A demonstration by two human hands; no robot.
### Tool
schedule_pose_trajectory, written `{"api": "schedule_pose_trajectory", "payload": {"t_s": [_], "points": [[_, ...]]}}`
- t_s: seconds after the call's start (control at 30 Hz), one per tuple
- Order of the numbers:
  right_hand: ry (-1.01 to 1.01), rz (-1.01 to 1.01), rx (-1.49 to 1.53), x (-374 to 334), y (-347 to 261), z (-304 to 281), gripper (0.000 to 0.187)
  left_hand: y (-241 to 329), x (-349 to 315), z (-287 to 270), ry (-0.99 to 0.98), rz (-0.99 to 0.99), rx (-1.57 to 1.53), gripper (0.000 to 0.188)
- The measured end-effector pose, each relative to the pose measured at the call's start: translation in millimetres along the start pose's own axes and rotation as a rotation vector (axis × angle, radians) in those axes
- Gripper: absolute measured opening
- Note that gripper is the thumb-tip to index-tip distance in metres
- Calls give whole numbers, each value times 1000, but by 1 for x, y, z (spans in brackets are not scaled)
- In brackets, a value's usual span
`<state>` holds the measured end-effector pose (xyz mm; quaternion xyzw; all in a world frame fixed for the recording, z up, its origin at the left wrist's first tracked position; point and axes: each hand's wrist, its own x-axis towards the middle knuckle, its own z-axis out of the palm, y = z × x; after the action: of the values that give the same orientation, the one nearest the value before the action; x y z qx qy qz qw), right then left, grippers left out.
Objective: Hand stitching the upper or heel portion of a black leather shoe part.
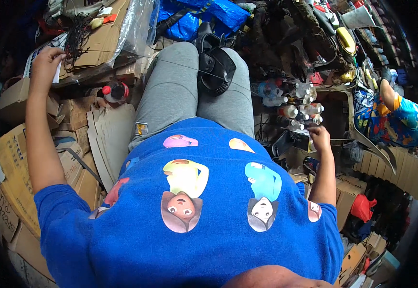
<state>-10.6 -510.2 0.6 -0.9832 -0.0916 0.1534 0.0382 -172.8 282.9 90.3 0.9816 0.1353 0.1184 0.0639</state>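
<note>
A black shoe (216, 72) is wedged between my thighs, its opening toward my knees. Thin dark thread (174, 64) stretches across the shoe and my grey trousers, out to both sides. Raised far out to the left, my left hand (49, 60) pinches the thread near some cardboard; a white strip (57, 72) hangs just below the fingers. My right hand (319, 138) is held out to the right with its fingers closed, beside the bottles. The thread leads toward that hand but is hard to follow against the dark clutter.
A dark bottle with a red cap (116, 91) stands left of my legs, near flattened cardboard (107, 139). Several clear bottles (300, 108) crowd the right side. Beyond my knees lies a blue plastic sheet (180, 21). A person in a colourful shirt (394, 120) is at far right.
</note>
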Motion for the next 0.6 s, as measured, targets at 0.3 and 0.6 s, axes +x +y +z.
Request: {"api": "schedule_pose_trajectory", "payload": {"t_s": [0.3, 0.6], "points": [[-11, -467, 806, 43, -228, -25, 14, 265, 22, 113, -347, 747, -807, 25], [-153, -572, 710, 61, -270, -20, 19, 299, 45, 132, -806, 601, -875, 23]]}}
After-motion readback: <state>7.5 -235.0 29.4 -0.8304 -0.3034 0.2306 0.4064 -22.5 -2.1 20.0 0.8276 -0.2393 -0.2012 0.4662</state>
